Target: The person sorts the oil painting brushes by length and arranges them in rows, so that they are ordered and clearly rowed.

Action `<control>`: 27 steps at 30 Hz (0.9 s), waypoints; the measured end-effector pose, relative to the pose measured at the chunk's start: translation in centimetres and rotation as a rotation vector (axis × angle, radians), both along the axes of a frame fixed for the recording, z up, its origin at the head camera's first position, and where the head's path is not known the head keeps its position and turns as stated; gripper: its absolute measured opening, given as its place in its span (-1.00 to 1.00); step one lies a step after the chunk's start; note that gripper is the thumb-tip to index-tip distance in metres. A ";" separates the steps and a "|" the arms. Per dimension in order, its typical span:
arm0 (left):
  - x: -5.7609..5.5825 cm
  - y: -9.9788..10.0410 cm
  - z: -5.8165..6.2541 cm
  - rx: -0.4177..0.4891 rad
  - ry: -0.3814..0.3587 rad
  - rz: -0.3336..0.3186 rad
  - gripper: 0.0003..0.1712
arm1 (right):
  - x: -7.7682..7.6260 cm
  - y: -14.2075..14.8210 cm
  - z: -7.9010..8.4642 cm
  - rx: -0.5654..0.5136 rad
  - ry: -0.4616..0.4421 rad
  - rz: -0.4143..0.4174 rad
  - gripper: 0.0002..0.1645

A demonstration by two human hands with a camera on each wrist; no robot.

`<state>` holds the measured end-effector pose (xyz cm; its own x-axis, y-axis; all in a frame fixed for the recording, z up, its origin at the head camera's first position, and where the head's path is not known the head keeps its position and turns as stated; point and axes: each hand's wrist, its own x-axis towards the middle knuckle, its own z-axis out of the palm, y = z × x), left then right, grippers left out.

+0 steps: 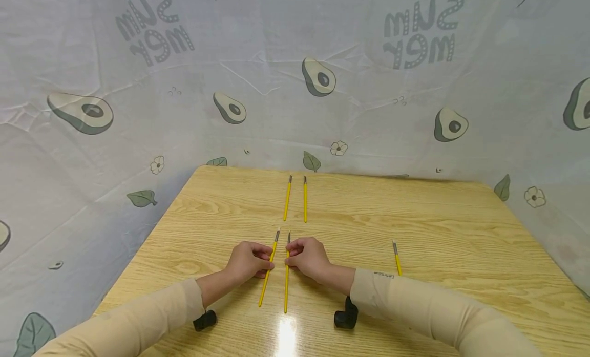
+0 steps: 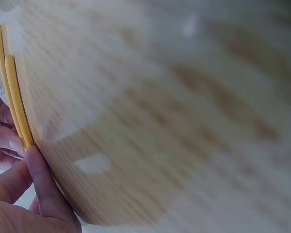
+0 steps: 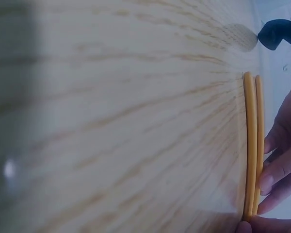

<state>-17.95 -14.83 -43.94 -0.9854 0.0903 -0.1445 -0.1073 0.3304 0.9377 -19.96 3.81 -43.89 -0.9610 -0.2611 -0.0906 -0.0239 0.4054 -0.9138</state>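
Observation:
Two slim paintbrushes with yellow handles lie side by side in front of me, tips pointing away. My left hand (image 1: 251,259) pinches the left paintbrush (image 1: 265,285), which leans slightly to the right at its tip. The right paintbrush (image 1: 286,290), with a thin dark pointed tip, is held between the thumb and fingers of my right hand (image 1: 310,257). A narrow gap separates the brushes. In the left wrist view, the left hand's thumb and finger meet at the yellow handle (image 2: 17,102). In the right wrist view, the near handle (image 3: 250,141) runs close along the wooden surface.
Farther back on the wooden table (image 1: 221,203) lie two more paintbrushes, one on the left (image 1: 288,201) and one on the right (image 1: 305,203). Another paintbrush (image 1: 397,258) lies at the right, partly behind my right sleeve (image 1: 415,300). An avocado-print cloth (image 1: 276,29) hangs behind the table.

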 end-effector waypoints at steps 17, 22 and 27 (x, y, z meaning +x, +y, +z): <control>-0.3 -0.1 -0.4 0.014 -0.002 0.004 -0.65 | -0.2 0.2 -0.1 -0.004 0.004 0.015 -0.72; -0.2 -0.1 -0.4 0.014 -0.002 0.002 -0.65 | -0.2 0.1 0.0 0.018 0.018 0.018 -0.74; -0.1 -0.1 -0.3 0.018 -0.007 0.000 -0.65 | -0.1 0.0 0.2 0.031 0.029 0.018 -0.74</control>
<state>-18.08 -14.97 -44.21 -0.9844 0.0930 -0.1493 -0.1134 0.3132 0.9429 -20.03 3.85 -43.73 -0.9587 -0.2754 -0.0710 -0.0576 0.4324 -0.8998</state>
